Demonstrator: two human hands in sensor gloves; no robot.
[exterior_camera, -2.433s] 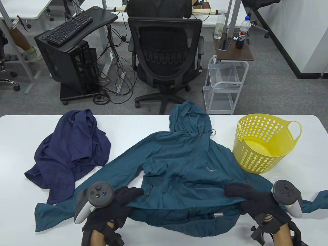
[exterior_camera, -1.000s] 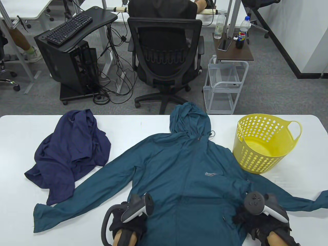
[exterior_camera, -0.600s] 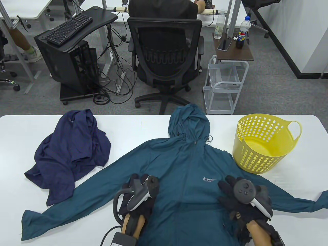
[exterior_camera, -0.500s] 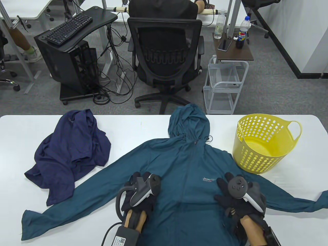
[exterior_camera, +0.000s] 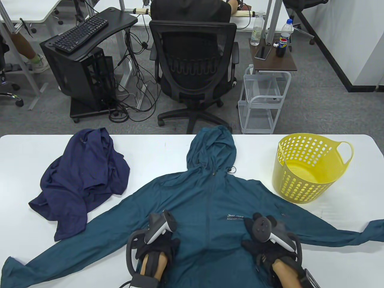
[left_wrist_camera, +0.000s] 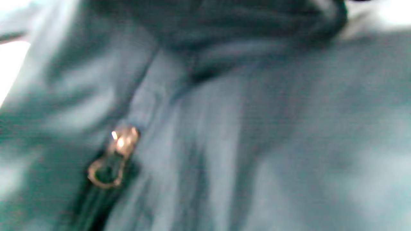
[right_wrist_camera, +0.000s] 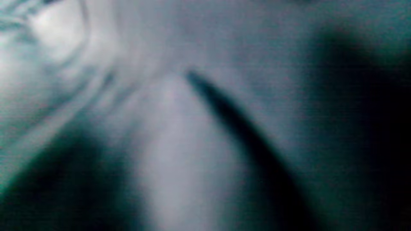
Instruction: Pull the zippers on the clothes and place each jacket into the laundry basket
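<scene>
Nearest the table's front edge, the left hand [exterior_camera: 157, 243] and the right hand [exterior_camera: 264, 240] lie on the lower front of the teal jacket [exterior_camera: 207, 210], one on each side of its centre seam and well apart. The trackers and dark gloves cover the fingers, so it cannot be told whether either hand grips the cloth or merely rests on it. The jacket is spread front-up on the white table [exterior_camera: 156, 150], its sleeves running out to both near corners and its hood [exterior_camera: 211, 147] reaching the far edge. The left wrist view, blurred, shows a metal zipper pull [left_wrist_camera: 112, 157] on teal fabric; the right wrist view shows only blurred teal cloth. Farther back on the left a navy jacket [exterior_camera: 84, 177] lies crumpled, its lower edge just beside the teal left sleeve. To the right, beside the teal jacket's shoulder, stands the yellow laundry basket [exterior_camera: 309, 168], upright.
</scene>
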